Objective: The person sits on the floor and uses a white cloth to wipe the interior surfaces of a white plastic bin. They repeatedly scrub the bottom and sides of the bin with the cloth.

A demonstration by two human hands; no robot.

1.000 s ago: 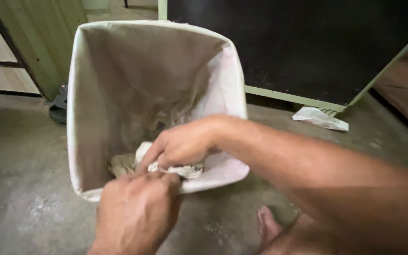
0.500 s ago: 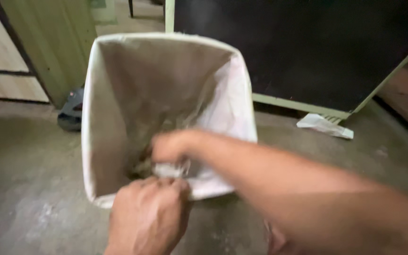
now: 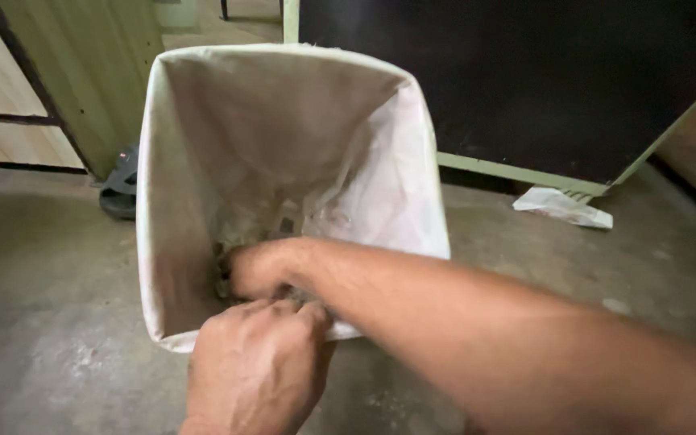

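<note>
A white waste bin (image 3: 400, 185) with a pale liner stands tilted on the concrete floor, its mouth facing me. My left hand (image 3: 255, 370) grips the bin's near rim, fingers curled over the edge. My right hand (image 3: 255, 270) reaches down inside the bin with its fingers curled, low against the near wall. My left hand hides the space under the right one, so nothing shows in its fingers. Bits of grey rubbish (image 3: 283, 227) lie at the bottom of the bin.
A black panel in a pale green frame (image 3: 525, 173) stands behind the bin. A crumpled white sheet (image 3: 561, 208) lies on the floor at the right. A dark shoe-like object (image 3: 118, 193) sits by the green wooden door (image 3: 82, 72) at the left.
My right hand, which held a crumpled white paper above the near rim, has pushed deeper into the bin; the paper is now out of sight. My left hand stays on the rim.
</note>
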